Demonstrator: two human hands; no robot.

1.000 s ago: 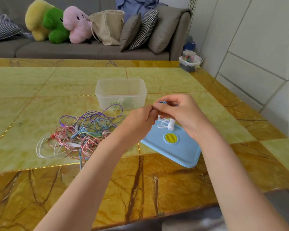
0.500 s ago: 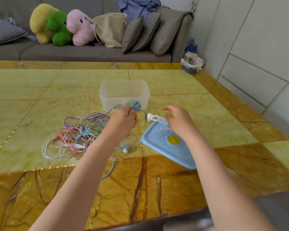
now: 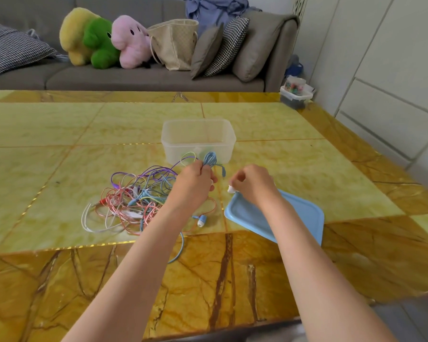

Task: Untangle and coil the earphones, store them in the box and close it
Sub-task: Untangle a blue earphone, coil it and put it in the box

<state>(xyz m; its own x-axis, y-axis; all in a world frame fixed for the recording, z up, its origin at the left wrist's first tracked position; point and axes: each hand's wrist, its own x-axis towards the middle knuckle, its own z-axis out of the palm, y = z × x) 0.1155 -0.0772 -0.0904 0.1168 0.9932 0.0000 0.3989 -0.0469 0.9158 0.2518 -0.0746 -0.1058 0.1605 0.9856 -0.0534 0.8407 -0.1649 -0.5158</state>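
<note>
A tangle of coloured earphone cables (image 3: 134, 201) lies on the table left of centre. My left hand (image 3: 194, 181) grips a small bundle of blue earphone cable (image 3: 210, 159) just in front of the clear open box (image 3: 198, 141). A blue earbud (image 3: 201, 220) on its cable lies below my left wrist. My right hand (image 3: 251, 183) has its fingers curled round white earphones (image 3: 231, 189), of which only one earbud shows, above the left end of the blue lid (image 3: 294, 215).
The table (image 3: 307, 149) has yellow-green tiles and a brown marbled border near me. Beyond it stands a grey sofa (image 3: 139, 77) with plush toys, a bag and cushions. A small lidded container (image 3: 295, 93) sits past the table's far right corner.
My hands have parted. The left one moved toward the box with the blue cable bundle. The right one lowered over the lid and closed round the white earphones.
</note>
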